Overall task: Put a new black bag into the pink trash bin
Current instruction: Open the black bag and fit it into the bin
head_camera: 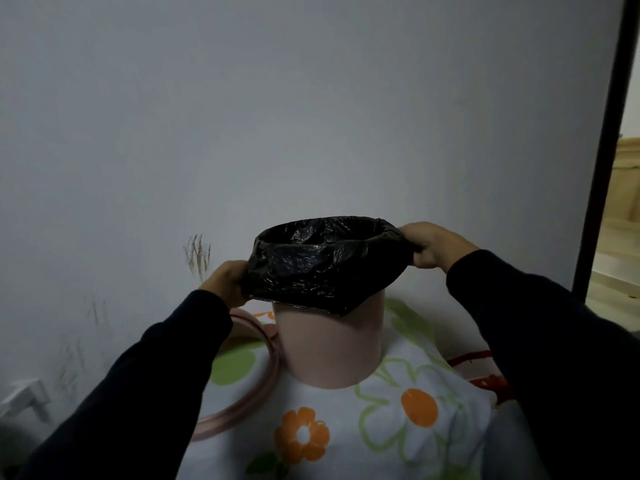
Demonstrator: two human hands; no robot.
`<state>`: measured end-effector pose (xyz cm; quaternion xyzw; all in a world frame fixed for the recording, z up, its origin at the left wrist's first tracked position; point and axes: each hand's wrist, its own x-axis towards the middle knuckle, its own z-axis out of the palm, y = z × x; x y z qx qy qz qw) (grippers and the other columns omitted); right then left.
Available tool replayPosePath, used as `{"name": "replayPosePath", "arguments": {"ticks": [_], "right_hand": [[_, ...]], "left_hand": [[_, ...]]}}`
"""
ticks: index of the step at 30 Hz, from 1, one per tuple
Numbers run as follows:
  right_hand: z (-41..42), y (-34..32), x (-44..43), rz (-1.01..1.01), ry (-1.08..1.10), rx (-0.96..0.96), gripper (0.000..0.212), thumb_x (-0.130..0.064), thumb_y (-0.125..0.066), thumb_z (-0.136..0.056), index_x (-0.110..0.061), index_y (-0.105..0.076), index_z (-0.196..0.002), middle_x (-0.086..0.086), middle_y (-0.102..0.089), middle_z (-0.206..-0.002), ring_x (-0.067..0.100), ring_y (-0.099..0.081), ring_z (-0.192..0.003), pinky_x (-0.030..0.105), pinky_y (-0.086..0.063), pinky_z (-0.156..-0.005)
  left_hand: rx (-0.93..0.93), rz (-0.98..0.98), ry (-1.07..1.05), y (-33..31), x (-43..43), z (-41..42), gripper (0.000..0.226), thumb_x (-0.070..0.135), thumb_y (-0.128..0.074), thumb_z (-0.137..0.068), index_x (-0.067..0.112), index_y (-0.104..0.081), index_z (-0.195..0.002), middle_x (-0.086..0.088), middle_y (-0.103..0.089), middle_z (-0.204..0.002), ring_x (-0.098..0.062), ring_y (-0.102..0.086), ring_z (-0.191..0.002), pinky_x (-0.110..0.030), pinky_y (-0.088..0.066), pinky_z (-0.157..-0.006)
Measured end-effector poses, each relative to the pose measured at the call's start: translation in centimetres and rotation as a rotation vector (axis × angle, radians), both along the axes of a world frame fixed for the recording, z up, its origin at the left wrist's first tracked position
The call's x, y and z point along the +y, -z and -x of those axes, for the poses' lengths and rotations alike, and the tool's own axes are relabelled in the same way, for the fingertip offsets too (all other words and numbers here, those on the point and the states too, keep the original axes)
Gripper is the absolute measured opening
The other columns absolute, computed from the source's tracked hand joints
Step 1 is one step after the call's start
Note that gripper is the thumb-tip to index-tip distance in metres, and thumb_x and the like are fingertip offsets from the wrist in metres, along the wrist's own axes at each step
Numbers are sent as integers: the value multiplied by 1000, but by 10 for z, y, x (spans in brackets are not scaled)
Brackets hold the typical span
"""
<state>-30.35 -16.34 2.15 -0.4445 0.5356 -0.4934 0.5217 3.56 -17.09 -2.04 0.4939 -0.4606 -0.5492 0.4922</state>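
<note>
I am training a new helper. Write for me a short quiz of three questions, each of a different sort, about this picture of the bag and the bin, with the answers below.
1. True or false: the black bag already has its mouth folded down over the rim of the pink bin.
2. Which hands grip the bag? A) only the left hand B) only the right hand C) both
3. Fill in: the pink ring lies on the flowered ____, beside the bin.

Key
1. True: the bag's edge hangs over the outside of the rim.
2. C: each hand pulls one side of the edge.
3. Cloth.
</note>
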Motion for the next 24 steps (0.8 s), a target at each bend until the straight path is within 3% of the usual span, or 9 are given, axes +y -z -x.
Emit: {"name": "replayPosePath", "arguments": {"ticks": [7,9,11,13,15,17,19,21,24], "right_hand": [[-12,11,-17,117,204,-54,27,16,-42,-92,0,-47,-70,11,-44,-65,19,-49,-35,17,-37,-32],[-19,19,-29,86,240,-217,24,12,-36,-96,3,-51,-80,12,-47,-70,22,-54,-41,18,-40,-33],[-25,25,-34,53,204,-258,17,4,-41,-97,6,-57,-92,17,-55,-78,26,-56,-59,23,-48,-41],[-29,27,-33,55,68,-228,14,-7,-54,-93,1,-65,-91,20,-63,-84,27,-61,-68,30,-55,-55],[-30,19,-23,45,-13,-205,19,-17,-56,-95,-10,-67,-81,12,-66,-72,22,-64,-60,29,-55,-56],[-24,2,-25,122,109,-35,20,-27,-52,-95,-14,-63,-85,7,-64,-78,20,-60,-65,27,-49,-59],[-20,-24,-28,266,317,152,23,-28,-56,-85,-10,-69,-91,9,-66,-92,18,-54,-67,26,-42,-59],[-24,-55,-25,421,332,186,15,-16,-60,-80,-6,-71,-82,11,-69,-84,16,-55,-62,25,-44,-52],[-45,-90,-9,473,-52,309,10,-3,-59,-88,1,-68,-85,14,-67,-74,21,-63,-63,24,-54,-54]], "left_hand": [[8,56,-64,22,1,14,29,-2,-45,-70,-6,-44,-98,-17,-37,-98,-31,-41,-83,-43,-37,-70],[-55,47,-150,17,7,21,5,-9,-42,-83,-7,-47,-84,-20,-44,-75,-26,-50,-66,-37,-40,-58],[-113,41,-148,14,9,24,19,-8,-41,-90,-3,-42,-71,-14,-41,-60,-21,-43,-45,-26,-36,-44],[-91,52,-152,10,10,23,21,-4,-44,-91,4,-44,-72,-10,-39,-65,-21,-40,-55,-27,-36,-51],[-49,89,-213,-2,10,18,15,2,-47,-94,6,-54,-81,-9,-47,-71,-20,-46,-64,-29,-40,-61],[-78,214,-360,-22,8,12,17,6,-47,-94,3,-63,-99,-9,-56,-84,-20,-51,-72,-28,-42,-66],[-171,410,-485,-50,12,10,28,3,-45,-89,8,-71,-99,-7,-62,-89,-21,-57,-82,-29,-44,-72],[-235,587,-475,-80,21,19,34,-2,-40,-81,16,-69,-79,-4,-64,-77,-17,-59,-73,-25,-45,-66],[-469,637,-205,-123,38,49,37,-11,-34,-79,9,-64,-73,-9,-62,-69,-14,-58,-57,-20,-43,-51]]}}
